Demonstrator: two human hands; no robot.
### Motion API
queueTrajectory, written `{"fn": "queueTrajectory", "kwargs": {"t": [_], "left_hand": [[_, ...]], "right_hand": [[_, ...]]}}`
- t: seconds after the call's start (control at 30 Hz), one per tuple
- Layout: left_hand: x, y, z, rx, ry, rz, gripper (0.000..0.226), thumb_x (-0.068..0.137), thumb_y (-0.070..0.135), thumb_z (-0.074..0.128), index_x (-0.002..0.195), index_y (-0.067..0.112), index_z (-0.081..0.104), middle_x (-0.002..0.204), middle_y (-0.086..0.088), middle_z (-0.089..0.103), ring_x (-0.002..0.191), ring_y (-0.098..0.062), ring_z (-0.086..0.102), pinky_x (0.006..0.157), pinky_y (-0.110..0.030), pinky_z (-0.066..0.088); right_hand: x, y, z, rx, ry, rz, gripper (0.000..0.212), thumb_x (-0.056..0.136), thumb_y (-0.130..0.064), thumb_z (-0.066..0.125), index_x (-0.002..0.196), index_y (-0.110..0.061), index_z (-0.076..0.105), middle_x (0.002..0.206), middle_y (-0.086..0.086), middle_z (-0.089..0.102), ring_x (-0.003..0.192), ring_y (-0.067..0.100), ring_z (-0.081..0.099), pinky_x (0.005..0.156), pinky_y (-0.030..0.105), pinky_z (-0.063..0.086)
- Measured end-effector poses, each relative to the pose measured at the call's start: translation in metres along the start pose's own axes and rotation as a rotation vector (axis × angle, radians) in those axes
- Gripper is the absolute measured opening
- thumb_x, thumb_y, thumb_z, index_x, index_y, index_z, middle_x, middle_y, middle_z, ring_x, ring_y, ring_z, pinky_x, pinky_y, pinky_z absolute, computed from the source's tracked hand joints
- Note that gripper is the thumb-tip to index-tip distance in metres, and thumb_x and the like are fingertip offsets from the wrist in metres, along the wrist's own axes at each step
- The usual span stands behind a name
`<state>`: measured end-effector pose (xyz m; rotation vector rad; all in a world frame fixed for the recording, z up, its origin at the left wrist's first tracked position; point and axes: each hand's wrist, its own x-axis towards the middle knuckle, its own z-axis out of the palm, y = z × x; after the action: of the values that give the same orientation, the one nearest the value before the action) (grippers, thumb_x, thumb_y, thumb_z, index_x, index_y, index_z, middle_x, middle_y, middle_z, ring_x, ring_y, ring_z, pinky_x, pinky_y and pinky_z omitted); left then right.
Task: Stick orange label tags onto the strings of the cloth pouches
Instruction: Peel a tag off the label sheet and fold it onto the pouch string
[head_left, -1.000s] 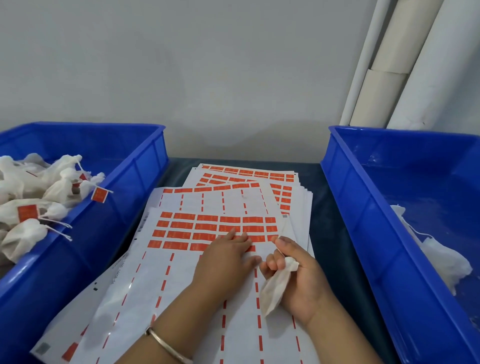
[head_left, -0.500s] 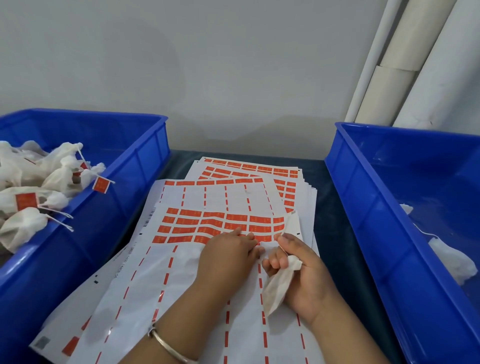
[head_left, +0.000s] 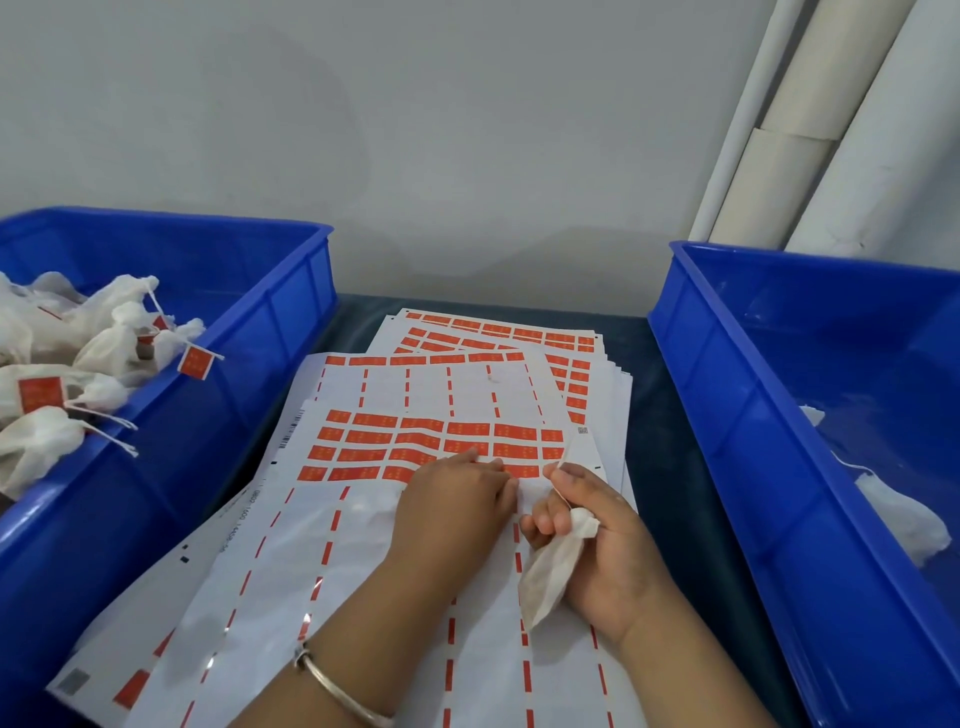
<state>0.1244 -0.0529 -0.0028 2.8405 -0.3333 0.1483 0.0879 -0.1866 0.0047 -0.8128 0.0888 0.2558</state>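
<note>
A stack of white label sheets (head_left: 363, 545) lies on the dark table, and the top sheet carries rows of orange labels (head_left: 431, 441). My left hand (head_left: 452, 509) rests on that sheet with its fingertips at the lowest orange row; whether it pinches a label is hidden. My right hand (head_left: 597, 540) grips a white cloth pouch (head_left: 550, 577) that hangs below the fingers, with thumb and forefinger raised near the sheet's curled right edge. Tagged pouches (head_left: 62, 374) with orange labels on their strings fill the left blue bin (head_left: 291, 312).
The right blue bin (head_left: 727, 415) holds a few untagged white pouches (head_left: 898, 509). White pipes (head_left: 810, 124) stand against the grey wall behind it. A metal bangle (head_left: 332, 686) circles my left wrist. Dark table strips separate the sheets from both bins.
Both hands have stayed together at the lowest orange row, shifting only slightly up the sheet. The view has tilted a little.
</note>
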Motion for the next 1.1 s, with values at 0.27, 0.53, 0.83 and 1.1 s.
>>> {"fn": "queueTrajectory", "kwargs": {"t": [0.27, 0.53, 0.83, 1.1], "left_hand": [[0.0001, -0.0024, 0.0001, -0.193, 0.116, -0.111, 0.031, 0.094, 0.04, 0.043, 0.108, 0.026, 0.068, 0.124, 0.01, 0.061, 0.109, -0.009, 0.057, 0.096, -0.021, 0.037], [0.0009, 0.0, 0.0007, -0.26, 0.006, -0.049, 0.032, 0.088, 0.039, 0.056, 0.117, 0.029, 0.064, 0.133, 0.012, 0.053, 0.117, -0.01, 0.054, 0.093, -0.02, 0.033], [0.0005, 0.002, -0.007, -0.13, -0.015, 0.048, 0.03, 0.096, 0.036, 0.044, 0.118, 0.029, 0.063, 0.129, 0.011, 0.057, 0.112, -0.009, 0.056, 0.096, -0.022, 0.038], [-0.0015, 0.0033, -0.0058, -0.134, 0.039, 0.005, 0.032, 0.094, 0.042, 0.042, 0.098, 0.027, 0.07, 0.096, 0.011, 0.069, 0.074, -0.007, 0.061, 0.08, -0.018, 0.049]], "right_hand": [[0.0003, 0.0, 0.0012, -0.032, 0.003, -0.018, 0.014, 0.076, -0.02, 0.068, 0.087, -0.021, 0.077, 0.054, 0.001, 0.06, 0.047, 0.011, 0.053, 0.06, 0.027, 0.054], [-0.0004, -0.0009, 0.0036, -0.022, 0.017, -0.016, 0.023, 0.073, -0.021, 0.067, 0.093, -0.019, 0.077, 0.052, 0.003, 0.056, 0.048, 0.011, 0.052, 0.063, 0.028, 0.052], [-0.001, -0.0015, 0.0053, -0.028, 0.019, -0.006, 0.021, 0.071, -0.021, 0.067, 0.088, -0.017, 0.078, 0.053, 0.004, 0.057, 0.047, 0.012, 0.051, 0.061, 0.028, 0.053], [-0.0011, -0.0024, 0.0047, -0.019, 0.018, 0.011, 0.039, 0.072, -0.019, 0.066, 0.109, -0.01, 0.065, 0.057, 0.002, 0.062, 0.049, 0.012, 0.052, 0.063, 0.028, 0.051]]}}
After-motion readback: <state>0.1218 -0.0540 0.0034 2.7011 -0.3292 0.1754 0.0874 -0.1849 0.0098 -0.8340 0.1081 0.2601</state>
